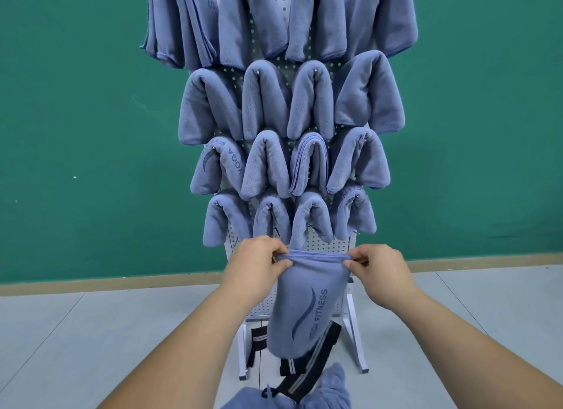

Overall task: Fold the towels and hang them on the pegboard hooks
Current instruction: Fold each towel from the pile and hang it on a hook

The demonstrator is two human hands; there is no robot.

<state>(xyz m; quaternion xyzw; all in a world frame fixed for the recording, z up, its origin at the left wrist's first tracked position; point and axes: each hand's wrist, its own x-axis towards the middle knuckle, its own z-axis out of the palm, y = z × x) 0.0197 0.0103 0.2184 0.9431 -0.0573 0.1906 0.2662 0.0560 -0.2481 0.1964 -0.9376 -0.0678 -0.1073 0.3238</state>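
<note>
I hold a folded blue-grey towel (307, 305) printed "FITNESS" in front of the lower part of the white pegboard (332, 250). My left hand (259, 261) pinches its top left corner. My right hand (380, 268) pinches the top right corner, and the upper edge is stretched flat between them. The towel hangs down freely below my fingers. Several folded blue towels (268, 101) are draped over hooks in rows above, filling most of the board.
More loose blue towels (332, 387) lie in a heap at the bottom of the view, with black striped straps (307, 360) beside the pegboard's white stand (356, 338). A green wall (76, 134) stands behind, and grey floor (91, 332) spreads on both sides.
</note>
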